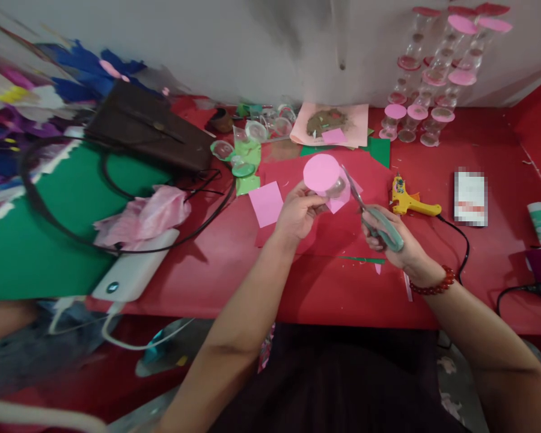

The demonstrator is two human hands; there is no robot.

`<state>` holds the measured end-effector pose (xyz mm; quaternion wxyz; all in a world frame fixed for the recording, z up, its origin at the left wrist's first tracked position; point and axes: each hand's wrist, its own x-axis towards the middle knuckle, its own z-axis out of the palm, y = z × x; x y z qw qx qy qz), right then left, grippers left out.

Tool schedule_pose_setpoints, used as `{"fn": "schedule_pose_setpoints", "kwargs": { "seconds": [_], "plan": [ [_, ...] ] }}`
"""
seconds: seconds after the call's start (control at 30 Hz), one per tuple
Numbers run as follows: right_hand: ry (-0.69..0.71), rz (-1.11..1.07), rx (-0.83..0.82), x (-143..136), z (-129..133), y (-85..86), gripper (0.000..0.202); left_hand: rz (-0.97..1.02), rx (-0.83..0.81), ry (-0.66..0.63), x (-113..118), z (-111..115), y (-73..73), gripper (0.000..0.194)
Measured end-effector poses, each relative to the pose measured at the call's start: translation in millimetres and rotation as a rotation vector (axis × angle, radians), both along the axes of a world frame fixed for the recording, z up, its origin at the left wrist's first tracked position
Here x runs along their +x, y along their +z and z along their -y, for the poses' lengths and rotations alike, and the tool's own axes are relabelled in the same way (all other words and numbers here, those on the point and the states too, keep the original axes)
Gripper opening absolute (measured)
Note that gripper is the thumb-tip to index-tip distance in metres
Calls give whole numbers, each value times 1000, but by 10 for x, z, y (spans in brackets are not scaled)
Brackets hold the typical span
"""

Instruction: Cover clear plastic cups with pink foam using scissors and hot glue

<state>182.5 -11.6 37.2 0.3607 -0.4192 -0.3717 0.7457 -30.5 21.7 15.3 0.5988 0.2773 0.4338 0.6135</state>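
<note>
My left hand (301, 211) is closed around a small clear hourglass (336, 187) made of plastic, tilted above the red table. A round pink paper disc (321, 172) caps its near end. At its other end sits an angular piece of pink paper (341, 203), partly hidden. My right hand (390, 237) grips green-handled scissors (381, 225), their blades pointing up and left beside the pink paper. Whether the blades touch the paper I cannot tell. On the red sheet (324, 231) below, a pink paper rectangle (267, 204) lies left of my left hand.
A yellow glue gun (415, 204) with a black cord lies at right. Stacked hourglasses (433, 78) stand against the wall. Brown sand (327, 122) sits on paper at the back. A dark handbag (153, 126) and white power bank (135, 270) are at left.
</note>
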Motion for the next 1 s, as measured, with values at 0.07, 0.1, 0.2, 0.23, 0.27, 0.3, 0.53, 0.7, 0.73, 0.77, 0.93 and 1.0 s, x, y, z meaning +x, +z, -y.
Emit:
{"fn": "schedule_pose_setpoints", "kwargs": {
  "seconds": [0.07,0.1,0.2,0.23,0.27,0.3,0.53,0.7,0.73,0.77,0.93,1.0],
  "plan": [
    [-4,-1,-2,8,-8,-4,55,0,-5,-9,8,11,12,68],
    [-8,-2,-1,10,-10,-4,55,0,-11,-13,10,16,15,63],
    [-18,-8,-3,11,-14,6,56,-4,-28,-26,13,25,18,47],
    [-17,-9,-3,11,-14,10,56,-7,-30,-30,13,27,18,43],
    [-15,-10,-2,10,-13,15,56,-10,-32,-33,13,28,19,41],
    [-14,-10,1,9,-11,19,56,-14,-33,-35,13,28,21,40],
    [-35,-5,1,-3,2,45,61,-28,-30,-30,22,34,52,40],
    [-33,6,-7,-5,8,51,62,-37,-38,-37,24,37,66,40],
    [-32,7,-7,-5,10,50,61,-38,-37,-42,23,36,68,41],
    [-31,7,-6,-6,11,49,61,-40,-37,-45,21,35,71,42],
    [-19,6,-1,-11,8,52,62,-41,-35,-29,15,29,73,41],
    [-12,7,0,-13,5,51,62,-39,-33,-25,9,24,62,42]
  ]
}}
